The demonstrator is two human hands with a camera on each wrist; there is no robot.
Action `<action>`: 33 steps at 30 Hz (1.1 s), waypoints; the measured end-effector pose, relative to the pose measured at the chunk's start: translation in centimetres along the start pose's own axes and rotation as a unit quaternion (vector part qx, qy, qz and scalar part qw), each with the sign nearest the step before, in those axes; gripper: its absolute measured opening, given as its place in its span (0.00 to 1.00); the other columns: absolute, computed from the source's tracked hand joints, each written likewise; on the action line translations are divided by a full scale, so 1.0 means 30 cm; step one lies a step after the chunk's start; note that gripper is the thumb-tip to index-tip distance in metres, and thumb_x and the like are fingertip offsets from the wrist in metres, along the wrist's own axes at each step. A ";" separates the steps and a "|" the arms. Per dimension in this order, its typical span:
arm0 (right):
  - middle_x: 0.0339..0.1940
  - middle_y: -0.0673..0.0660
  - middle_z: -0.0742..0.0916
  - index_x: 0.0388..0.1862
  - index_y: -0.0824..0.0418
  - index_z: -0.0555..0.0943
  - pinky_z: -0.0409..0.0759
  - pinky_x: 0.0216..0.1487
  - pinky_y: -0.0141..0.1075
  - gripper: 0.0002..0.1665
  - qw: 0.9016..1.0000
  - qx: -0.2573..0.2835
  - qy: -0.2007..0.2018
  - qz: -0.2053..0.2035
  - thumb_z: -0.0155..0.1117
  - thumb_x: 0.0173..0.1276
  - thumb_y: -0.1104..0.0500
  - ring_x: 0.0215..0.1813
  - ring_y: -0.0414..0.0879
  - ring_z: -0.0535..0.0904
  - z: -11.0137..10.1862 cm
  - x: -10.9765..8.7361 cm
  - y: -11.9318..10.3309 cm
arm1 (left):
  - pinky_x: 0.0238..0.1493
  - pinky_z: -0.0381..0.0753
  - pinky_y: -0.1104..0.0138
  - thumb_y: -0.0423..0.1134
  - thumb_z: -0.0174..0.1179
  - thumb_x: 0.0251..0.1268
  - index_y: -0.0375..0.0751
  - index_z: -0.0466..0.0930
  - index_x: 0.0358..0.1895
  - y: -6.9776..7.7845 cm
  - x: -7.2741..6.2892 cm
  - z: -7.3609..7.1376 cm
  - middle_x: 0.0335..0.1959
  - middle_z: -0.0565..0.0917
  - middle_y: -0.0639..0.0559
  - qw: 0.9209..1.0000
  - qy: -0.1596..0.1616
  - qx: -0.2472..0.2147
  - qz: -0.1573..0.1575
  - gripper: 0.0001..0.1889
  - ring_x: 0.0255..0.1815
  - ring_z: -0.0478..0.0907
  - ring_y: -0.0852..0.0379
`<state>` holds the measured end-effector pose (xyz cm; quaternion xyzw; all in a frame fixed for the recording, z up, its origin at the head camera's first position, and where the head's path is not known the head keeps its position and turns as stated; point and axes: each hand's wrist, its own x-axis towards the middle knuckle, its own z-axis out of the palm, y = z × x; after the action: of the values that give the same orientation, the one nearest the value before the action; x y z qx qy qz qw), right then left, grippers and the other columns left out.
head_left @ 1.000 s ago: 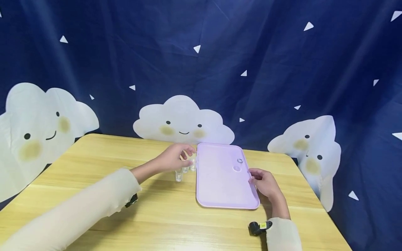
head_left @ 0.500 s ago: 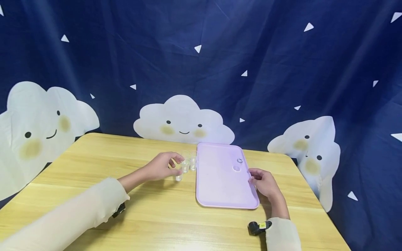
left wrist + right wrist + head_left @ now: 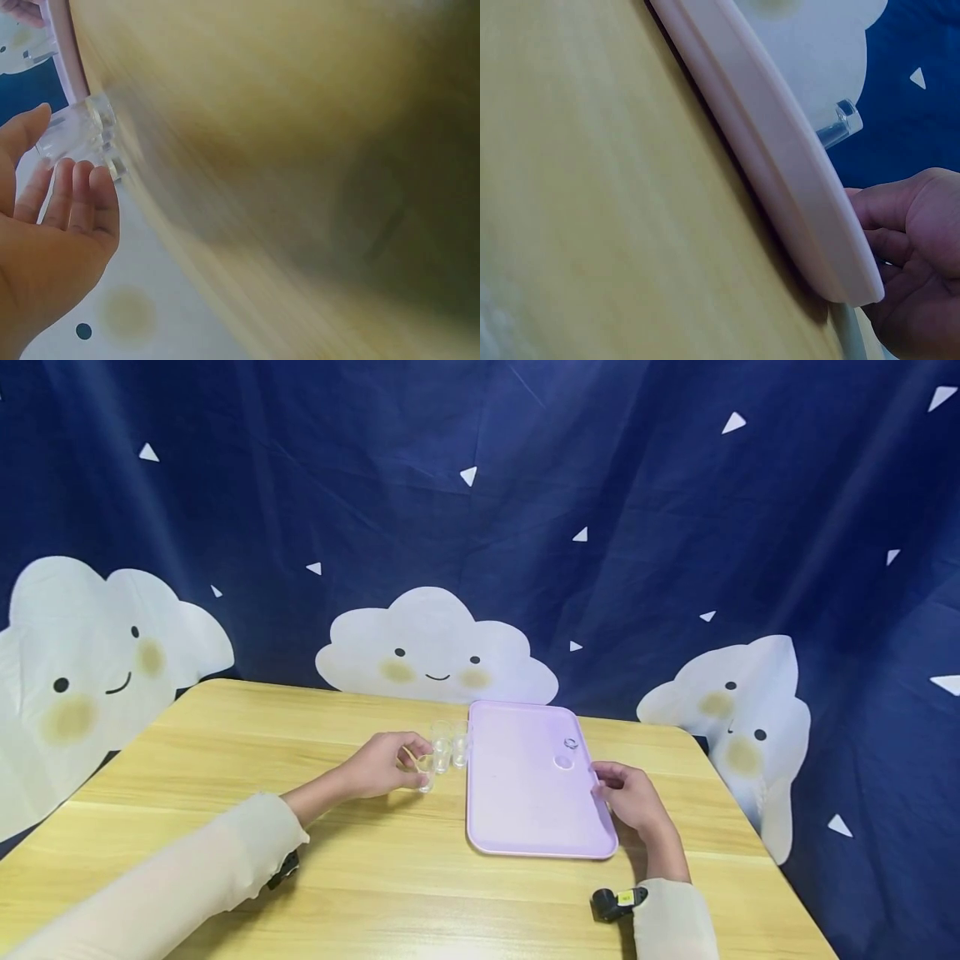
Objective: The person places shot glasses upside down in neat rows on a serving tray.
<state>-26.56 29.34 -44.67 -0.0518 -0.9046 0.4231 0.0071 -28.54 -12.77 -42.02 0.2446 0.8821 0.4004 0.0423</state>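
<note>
My left hand (image 3: pixel 384 766) curls its thumb and fingers around the nearest small clear shot glass (image 3: pixel 425 765), left of the tray. In the left wrist view, the hand (image 3: pixel 64 225) has its thumb on one side of the shot glass (image 3: pixel 71 131) and fingertips on the other. Two more clear glasses stand just beyond, one in the middle (image 3: pixel 442 752) and one (image 3: pixel 460 750) beside the tray's left edge. My right hand (image 3: pixel 633 793) grips the right rim of the lilac tray (image 3: pixel 525 810). Another clear glass (image 3: pixel 564 762) stands on the tray, rising above its rim in the right wrist view.
The tray lies on a light wood table (image 3: pixel 337 877), its far end near the table's back edge. Behind hangs a dark blue curtain (image 3: pixel 390 485) with white clouds and triangles. A small black camera (image 3: pixel 611 903) sits at the right wrist.
My left hand has drawn back from the farther glasses to the nearest one, and its fingers now close round it. The right hand and the tray stay in place.
</note>
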 end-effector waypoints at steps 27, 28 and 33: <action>0.59 0.64 0.85 0.66 0.64 0.79 0.81 0.56 0.46 0.24 1.000 0.009 0.000 0.010 0.61 0.72 0.69 0.55 0.54 0.79 -0.001 -0.004 -0.012 | 0.44 0.81 0.63 0.33 0.77 0.54 0.40 0.83 0.46 -0.013 0.009 0.027 0.43 0.83 0.51 0.997 -0.038 -0.042 -0.049 0.16 0.40 0.80 0.56; 0.59 0.64 0.85 0.66 0.64 0.79 0.82 0.56 0.46 0.24 1.000 0.009 0.001 0.010 0.61 0.72 0.69 0.55 0.54 0.79 -0.001 -0.004 -0.012 | 0.44 0.81 0.63 0.33 0.77 0.54 0.40 0.83 0.46 -0.013 0.009 0.027 0.43 0.83 0.51 0.997 -0.041 -0.041 -0.049 0.16 0.39 0.79 0.56; 0.58 0.64 0.85 0.66 0.64 0.79 0.81 0.55 0.44 0.24 1.000 0.010 0.002 0.012 0.61 0.72 0.69 0.54 0.54 0.79 0.000 -0.006 -0.010 | 0.38 0.80 0.64 0.33 0.75 0.57 0.38 0.83 0.47 -0.015 0.012 0.029 0.40 0.83 0.51 0.997 -0.056 -0.043 -0.040 0.16 0.36 0.79 0.57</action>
<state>-26.40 29.13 -44.44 -0.0633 -0.8998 0.4318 0.0039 -28.80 -12.26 -42.88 0.2292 0.8695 0.4214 0.1175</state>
